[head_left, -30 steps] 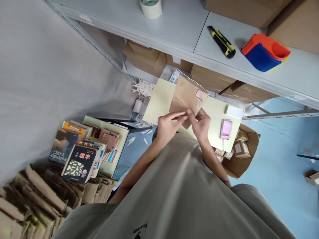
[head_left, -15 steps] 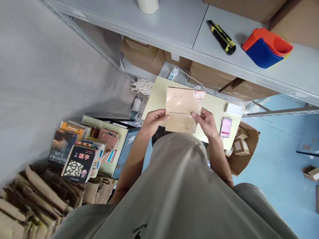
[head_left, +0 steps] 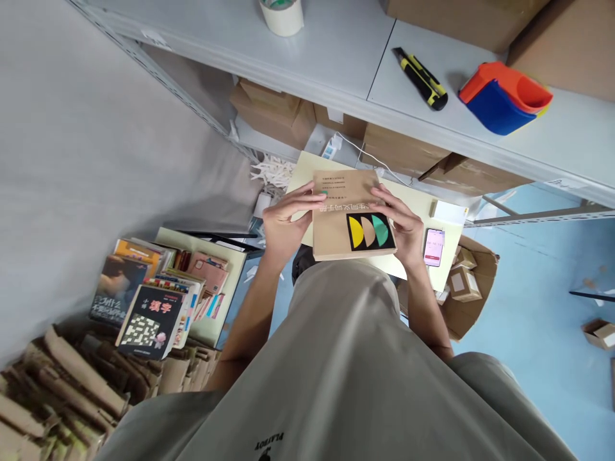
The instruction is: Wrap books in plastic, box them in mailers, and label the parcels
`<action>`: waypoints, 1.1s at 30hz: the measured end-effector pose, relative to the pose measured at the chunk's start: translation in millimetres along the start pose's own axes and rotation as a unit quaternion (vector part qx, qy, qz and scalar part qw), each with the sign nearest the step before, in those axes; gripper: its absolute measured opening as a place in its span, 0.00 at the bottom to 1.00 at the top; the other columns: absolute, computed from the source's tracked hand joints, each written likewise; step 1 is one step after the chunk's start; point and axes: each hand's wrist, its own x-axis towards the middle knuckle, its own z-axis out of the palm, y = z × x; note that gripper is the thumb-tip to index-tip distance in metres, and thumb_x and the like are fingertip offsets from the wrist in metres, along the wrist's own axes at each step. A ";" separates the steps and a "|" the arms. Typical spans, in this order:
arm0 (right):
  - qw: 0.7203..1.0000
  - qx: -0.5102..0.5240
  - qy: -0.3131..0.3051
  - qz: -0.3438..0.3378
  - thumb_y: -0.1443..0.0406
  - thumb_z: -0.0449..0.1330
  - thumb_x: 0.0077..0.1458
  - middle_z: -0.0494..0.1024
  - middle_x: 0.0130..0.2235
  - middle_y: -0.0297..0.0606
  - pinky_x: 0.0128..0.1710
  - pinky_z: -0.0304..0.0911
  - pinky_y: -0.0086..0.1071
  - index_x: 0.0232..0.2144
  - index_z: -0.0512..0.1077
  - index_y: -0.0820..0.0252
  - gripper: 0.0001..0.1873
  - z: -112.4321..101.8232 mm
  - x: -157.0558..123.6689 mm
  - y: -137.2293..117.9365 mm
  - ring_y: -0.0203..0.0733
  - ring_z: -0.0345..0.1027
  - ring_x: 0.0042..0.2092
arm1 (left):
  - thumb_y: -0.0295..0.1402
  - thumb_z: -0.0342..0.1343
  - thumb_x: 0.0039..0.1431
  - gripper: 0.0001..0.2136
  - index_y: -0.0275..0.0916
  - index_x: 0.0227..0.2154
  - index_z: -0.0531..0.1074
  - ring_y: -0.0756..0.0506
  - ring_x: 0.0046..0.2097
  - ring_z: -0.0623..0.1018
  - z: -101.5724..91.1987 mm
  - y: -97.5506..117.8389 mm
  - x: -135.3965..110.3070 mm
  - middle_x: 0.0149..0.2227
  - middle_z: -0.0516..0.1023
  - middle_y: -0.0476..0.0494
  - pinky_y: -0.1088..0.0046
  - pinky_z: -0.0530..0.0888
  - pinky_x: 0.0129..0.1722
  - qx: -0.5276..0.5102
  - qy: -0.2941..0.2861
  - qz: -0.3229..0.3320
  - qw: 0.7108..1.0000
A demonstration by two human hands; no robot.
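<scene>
A tan book is held between my two hands, above the near part of the pale yellow table. Its visible cover has a black panel with yellow, tan and green half-circles, and its lettering appears upside down. My left hand grips the left edge, fingers lying over the cover. On the opposite edge, my right hand holds on with its fingers over the cover; its thumb is hidden. A phone with a lit screen lies on the table right of my right hand.
Stacked books stand at left, above piled flat cardboard. A shelf ahead bears a tape roll, a box cutter and an orange-and-blue holder. An open carton with small boxes sits at right.
The book has been turned over: the plain side with a red-and-white sticker faced up before, and the cover with coloured half-circles shows now. Both hands have shifted their grip on its edges.
</scene>
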 end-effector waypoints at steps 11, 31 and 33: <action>0.997 -0.013 0.063 0.043 0.41 0.68 0.74 0.90 0.55 0.41 0.57 0.83 0.47 0.62 0.83 0.45 0.25 -7.2 -4.1 20.3 0.49 0.85 0.50 | 0.54 0.79 0.64 0.34 0.44 0.67 0.84 0.43 0.40 0.87 -0.9 -12.5 -9.9 0.45 0.90 0.41 0.67 0.86 0.44 -0.067 -0.082 -0.149 0.983; 0.997 -0.039 0.048 0.045 0.35 0.73 0.66 0.85 0.28 0.37 0.39 0.78 0.34 0.29 0.81 0.55 0.32 -21.8 9.2 -8.7 0.42 0.78 0.32 | 0.64 0.69 0.68 0.29 0.38 0.43 0.87 0.39 0.37 0.91 11.1 16.4 26.6 0.36 0.92 0.37 0.65 0.91 0.43 -0.019 -0.150 -0.117 0.982; 0.997 -0.047 0.048 0.035 0.36 0.71 0.68 0.85 0.28 0.38 0.39 0.78 0.35 0.29 0.82 0.55 0.32 -25.4 8.2 -8.7 0.43 0.78 0.32 | 0.65 0.69 0.68 0.30 0.39 0.41 0.86 0.37 0.40 0.92 14.5 18.2 30.5 0.38 0.92 0.37 0.62 0.92 0.45 -0.015 -0.161 -0.113 0.980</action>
